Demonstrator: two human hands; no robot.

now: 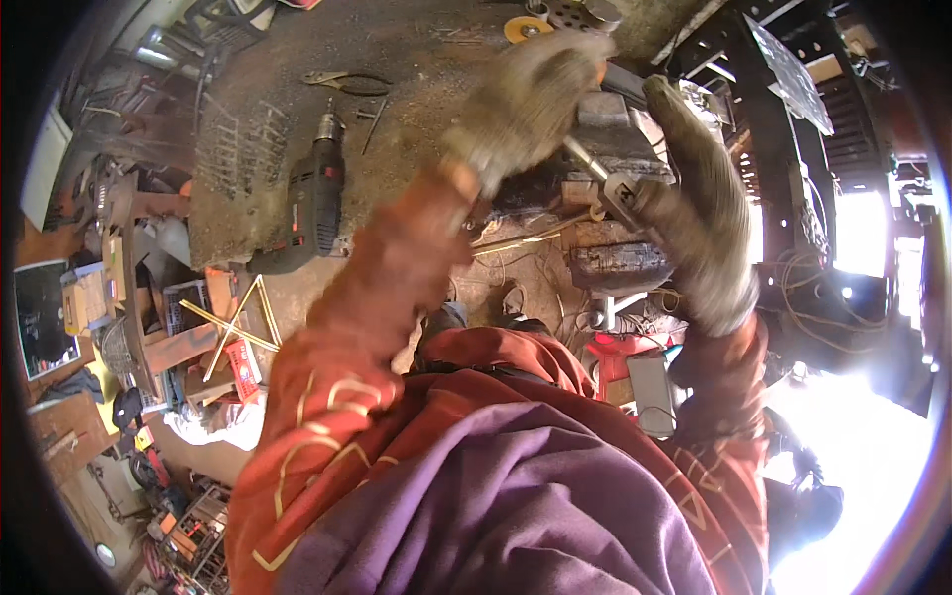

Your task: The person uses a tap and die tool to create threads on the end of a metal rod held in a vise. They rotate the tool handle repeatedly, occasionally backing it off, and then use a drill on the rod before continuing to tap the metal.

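Note:
My left hand (531, 104), in a dirty grey work glove, reaches over the bench beside the vise and is smeared by motion. Its fingers point to the upper right, close to a dark object with an orange end (601, 71); whether it grips this is hidden. My right hand (706, 188), gloved the same way, is at the right of the worn metal vise (605, 124). Its long fingers stretch upward, apart from the thumb. Near that thumb are a shiny rod (585, 159) and a grey marked block (622, 191); touching or merely in front, I cannot tell.
On the dusty bench (402, 159) lie a black cordless drill (319, 183), pliers (345, 81), a thin metal rod (375, 125) and several small metal pieces (238, 149). A yellow-orange disc (526, 29) is at the far edge. Dark metal racks (793, 129) stand at right.

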